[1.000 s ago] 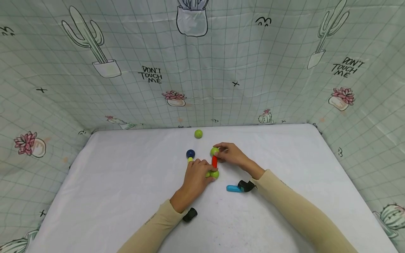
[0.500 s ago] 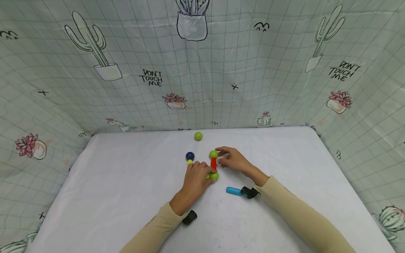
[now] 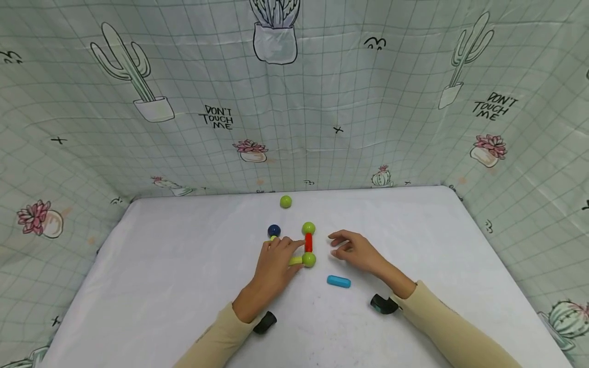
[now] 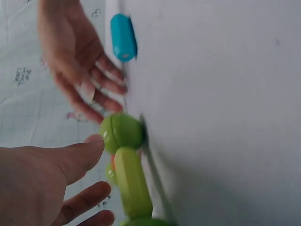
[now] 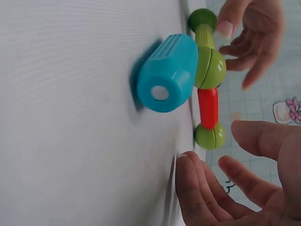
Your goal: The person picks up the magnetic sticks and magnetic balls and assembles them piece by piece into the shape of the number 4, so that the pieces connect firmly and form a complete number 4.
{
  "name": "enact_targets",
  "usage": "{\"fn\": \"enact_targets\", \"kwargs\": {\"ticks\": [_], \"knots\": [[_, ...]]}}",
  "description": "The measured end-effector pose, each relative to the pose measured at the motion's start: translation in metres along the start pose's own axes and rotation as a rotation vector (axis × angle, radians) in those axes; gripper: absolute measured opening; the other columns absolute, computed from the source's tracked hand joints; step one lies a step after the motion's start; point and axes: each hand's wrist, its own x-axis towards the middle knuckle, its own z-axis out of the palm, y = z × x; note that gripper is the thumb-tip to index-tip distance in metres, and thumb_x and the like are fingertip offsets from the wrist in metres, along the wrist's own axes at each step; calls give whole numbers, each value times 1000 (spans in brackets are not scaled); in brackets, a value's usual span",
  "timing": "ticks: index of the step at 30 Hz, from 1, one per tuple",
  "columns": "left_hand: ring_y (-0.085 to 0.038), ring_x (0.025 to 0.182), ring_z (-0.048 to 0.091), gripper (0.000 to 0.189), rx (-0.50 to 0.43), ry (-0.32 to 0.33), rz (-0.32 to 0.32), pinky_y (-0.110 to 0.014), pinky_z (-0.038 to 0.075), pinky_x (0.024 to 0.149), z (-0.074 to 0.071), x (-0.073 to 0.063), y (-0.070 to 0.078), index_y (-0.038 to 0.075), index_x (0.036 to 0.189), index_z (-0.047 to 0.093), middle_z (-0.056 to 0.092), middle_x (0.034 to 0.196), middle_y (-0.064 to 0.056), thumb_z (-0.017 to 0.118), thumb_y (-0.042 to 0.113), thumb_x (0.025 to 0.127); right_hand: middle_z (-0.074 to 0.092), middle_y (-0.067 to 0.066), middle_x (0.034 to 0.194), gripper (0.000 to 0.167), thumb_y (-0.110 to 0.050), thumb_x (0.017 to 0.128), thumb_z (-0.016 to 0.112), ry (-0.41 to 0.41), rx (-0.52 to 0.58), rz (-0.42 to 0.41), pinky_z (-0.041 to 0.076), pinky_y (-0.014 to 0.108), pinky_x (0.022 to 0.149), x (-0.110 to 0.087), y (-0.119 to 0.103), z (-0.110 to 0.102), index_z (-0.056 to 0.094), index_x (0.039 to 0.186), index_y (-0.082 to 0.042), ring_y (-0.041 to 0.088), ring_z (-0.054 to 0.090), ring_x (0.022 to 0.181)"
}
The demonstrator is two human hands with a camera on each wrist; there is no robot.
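A red rod (image 3: 308,243) joins a far green ball (image 3: 309,228) to a near green ball (image 3: 309,259). From the near ball a yellow-green rod (image 4: 131,181) runs left, to another green ball (image 5: 202,20) in the right wrist view. My left hand (image 3: 273,263) hovers over this rod with fingers spread, thumb tip right at the near ball; it hides part of the assembly in the head view. My right hand (image 3: 361,253) is off to the right, fingers loosely bent, holding nothing. Nearest to it on the table is a blue rod (image 3: 338,281) with a pale round end.
A dark blue ball (image 3: 274,231) with a yellow rod end showing lies beyond my left hand. One loose green ball (image 3: 286,202) sits near the table's back edge. Black wrist cameras hang under both sleeves. A patterned cloth (image 3: 313,102) rises behind the white table (image 3: 184,286).
My right hand has let go of the far green ball and drawn back to the right. My left hand has loosened and shifted slightly left, uncovering more of the near ball and yellow-green rod.
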Motion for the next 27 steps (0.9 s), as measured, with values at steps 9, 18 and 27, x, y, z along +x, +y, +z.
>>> {"fn": "enact_targets", "kwargs": {"ticks": [9, 18, 27], "knots": [[-28, 110, 60, 44, -26, 75, -58, -50, 45, 102, -19, -17, -33, 11, 127, 75, 69, 120, -7, 89, 21, 87, 72, 12, 112, 29, -7, 97, 73, -31, -56, -31, 57, 30, 83, -28, -7, -6, 69, 124, 2, 21, 70, 95], [-26, 102, 62, 36, -39, 70, -74, -50, 46, 97, -18, -26, -44, 11, 118, 79, 71, 110, -6, 90, 22, 86, 71, 8, 109, 28, -10, 94, 80, -98, -71, -93, 56, 27, 80, -46, -11, 1, 71, 118, 0, 11, 64, 91], [-25, 101, 63, 30, -28, 68, -56, -49, 46, 96, -15, -25, -44, 13, 111, 81, 71, 103, -2, 91, 19, 84, 71, -2, 99, 28, -10, 89, 86, -105, -136, -129, 55, 28, 79, -51, -17, 9, 73, 113, -3, 10, 63, 87]]}}
